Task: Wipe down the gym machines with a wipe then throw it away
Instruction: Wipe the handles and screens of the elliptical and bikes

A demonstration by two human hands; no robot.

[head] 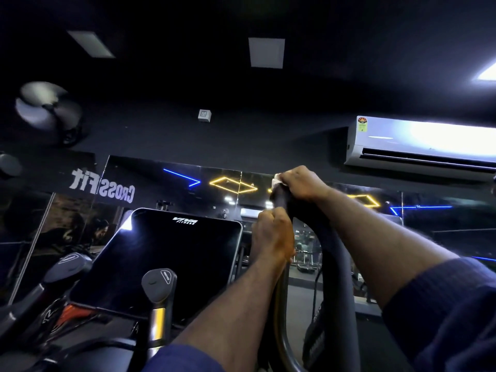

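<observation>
A tall black curved handle bar [331, 253] of a gym machine rises at centre right. My right hand [302, 183] grips its top end with a white wipe [276, 181] bunched under the fingers against the bar. My left hand [272, 233] is curled round the same bar a little lower, holding it. Left of the bar sits the machine's dark console screen [166, 259], switched off.
Short grey-capped handles [159, 287] [68, 265] stand in front of the console. A wall mirror [171, 189] runs behind the machine, showing neon lights and reversed lettering. An air conditioner [418, 146] hangs at upper right, and a wall fan [48, 111] spins at upper left.
</observation>
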